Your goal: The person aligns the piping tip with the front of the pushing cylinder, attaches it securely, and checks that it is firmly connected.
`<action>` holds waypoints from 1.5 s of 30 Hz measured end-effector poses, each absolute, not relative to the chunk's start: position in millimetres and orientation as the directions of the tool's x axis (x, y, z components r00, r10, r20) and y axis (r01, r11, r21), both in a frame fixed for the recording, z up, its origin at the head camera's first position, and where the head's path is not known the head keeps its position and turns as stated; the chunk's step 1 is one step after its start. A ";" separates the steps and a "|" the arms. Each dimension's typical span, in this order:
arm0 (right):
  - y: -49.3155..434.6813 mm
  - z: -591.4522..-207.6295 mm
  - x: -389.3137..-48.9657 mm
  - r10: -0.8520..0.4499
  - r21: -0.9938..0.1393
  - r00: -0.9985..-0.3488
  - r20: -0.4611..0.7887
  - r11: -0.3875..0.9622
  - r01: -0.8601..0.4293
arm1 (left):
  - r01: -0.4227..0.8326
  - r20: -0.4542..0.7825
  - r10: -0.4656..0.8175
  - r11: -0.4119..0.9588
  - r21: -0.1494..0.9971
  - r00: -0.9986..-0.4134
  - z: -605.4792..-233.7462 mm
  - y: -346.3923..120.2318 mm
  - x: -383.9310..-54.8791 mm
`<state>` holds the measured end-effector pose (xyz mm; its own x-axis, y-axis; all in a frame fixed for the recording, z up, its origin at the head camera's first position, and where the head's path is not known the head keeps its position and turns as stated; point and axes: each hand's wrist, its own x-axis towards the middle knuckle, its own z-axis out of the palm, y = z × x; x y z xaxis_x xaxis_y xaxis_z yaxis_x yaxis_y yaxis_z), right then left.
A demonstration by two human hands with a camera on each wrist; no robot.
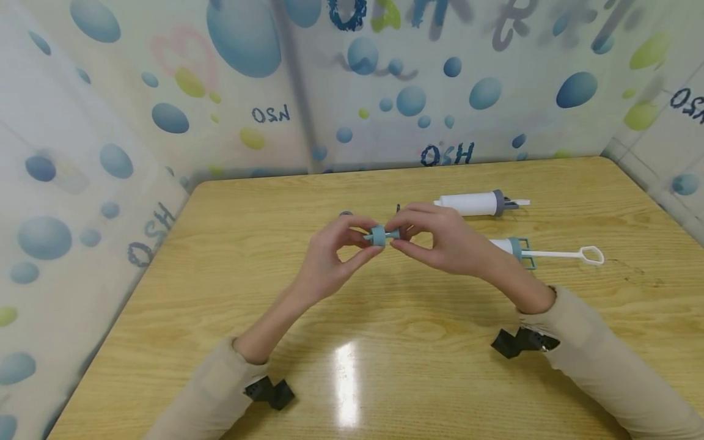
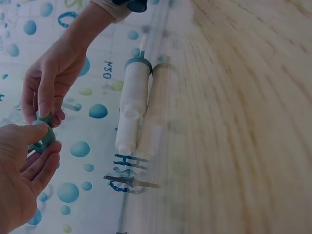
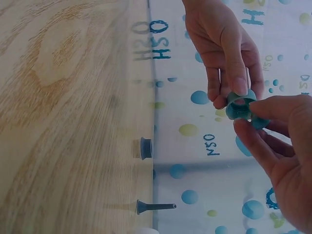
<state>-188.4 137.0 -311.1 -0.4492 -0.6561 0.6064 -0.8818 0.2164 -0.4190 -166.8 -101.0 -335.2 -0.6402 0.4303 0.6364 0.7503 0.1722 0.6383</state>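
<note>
From my seat, the wooden table (image 1: 264,342) is the largest thing I have to mind, and the hands meet above it. To the right lie two white, syringe-like tubes: a far tube (image 1: 469,204) and a near tube (image 1: 502,245). In the head view the right forearm (image 1: 511,281) covers part of the near tube, so I would lift clear before swinging that arm outward.

The left hand (image 1: 328,256) pinches a teal ring (image 1: 377,236) between thumb and fingers. The right hand (image 1: 437,238) pinches a small teal piece (image 1: 393,234) close against the ring's side, both parts held in the air. I read the step as working one part against the other's opening. I'd brace the ring squarely, let only the right fingers turn or press, and line up the axes first; a tilt could jam the fit, and a slack pinch could drop it. The fingertips hide the joint, so I can't tell whether the two are already seated.

Beyond the hands, a loose grey-blue ring (image 3: 146,148) stands on the table, with a slim grey nozzle (image 3: 155,206) upright near it. Either could be knocked over if the hands reach forward low.
</note>
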 end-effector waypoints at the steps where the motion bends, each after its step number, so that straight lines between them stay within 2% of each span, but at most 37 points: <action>1: 137.2 -311.1 -188.6 -0.657 -0.426 -0.452 0.603 0.214 -0.879 | 0.751 0.638 0.428 0.173 0.638 -0.640 -335.3 -101.1 -166.9; 10: 138.7 -309.0 -186.9 -0.671 -0.520 -0.493 0.554 0.183 -0.834 | 0.757 0.650 0.415 0.180 0.628 -0.637 -332.8 -101.6 -166.4; 17: 138.6 -310.0 -188.5 -0.647 -0.502 -0.505 0.571 0.212 -0.839 | 0.763 0.660 0.417 0.150 0.628 -0.625 -332.6 -100.8 -166.2; 26: 136.6 -310.2 -187.1 -0.629 -0.540 -0.501 0.595 0.148 -0.828 | 0.768 0.663 0.422 0.144 0.624 -0.618 -330.8 -99.7 -163.8; 35: 134.9 -311.8 -186.8 -0.612 -0.533 -0.490 0.620 0.129 -0.836 | 0.779 0.680 0.428 0.100 0.619 -0.595 -331.5 -97.8 -162.6; 45: 133.9 -310.8 -185.4 -0.599 -0.550 -0.523 0.606 0.159 -0.820 | 0.762 0.670 0.425 0.076 0.643 -0.608 -330.0 -95.4 -159.2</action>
<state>-185.4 133.9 -310.8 -0.5235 -0.5990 0.6060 -0.8195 0.1594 -0.5504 -159.2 -95.4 -330.0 -0.6084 0.4249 0.6704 0.7619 0.0760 0.6432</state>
